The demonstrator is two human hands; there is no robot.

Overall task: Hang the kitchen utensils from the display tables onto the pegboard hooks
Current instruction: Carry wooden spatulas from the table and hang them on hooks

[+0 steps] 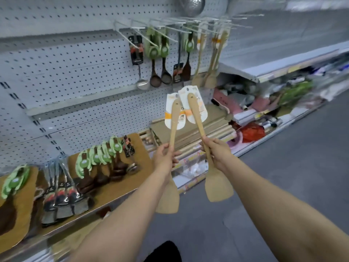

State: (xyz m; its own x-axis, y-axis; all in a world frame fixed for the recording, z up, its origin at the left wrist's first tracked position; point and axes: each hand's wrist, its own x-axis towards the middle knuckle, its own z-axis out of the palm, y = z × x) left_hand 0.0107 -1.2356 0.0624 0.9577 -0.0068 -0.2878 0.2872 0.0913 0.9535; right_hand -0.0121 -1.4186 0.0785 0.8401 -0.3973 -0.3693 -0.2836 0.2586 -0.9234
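Indoors, grey pegboard (75, 63) backs a cork-topped table (144, 154) while left grip (164, 157) and right grip (217, 154) each clutch a wooden spatula (219, 188).

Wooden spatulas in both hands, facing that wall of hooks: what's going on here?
A person is stocking a shop pegboard. The left hand grips the left spatula by its handle, and the right hand grips the right spatula, card labels up, blades down. Neither is on a hook yet. Similar hung spatulas dangle from the hooks beside dark ladles; more utensils lie on the display table.
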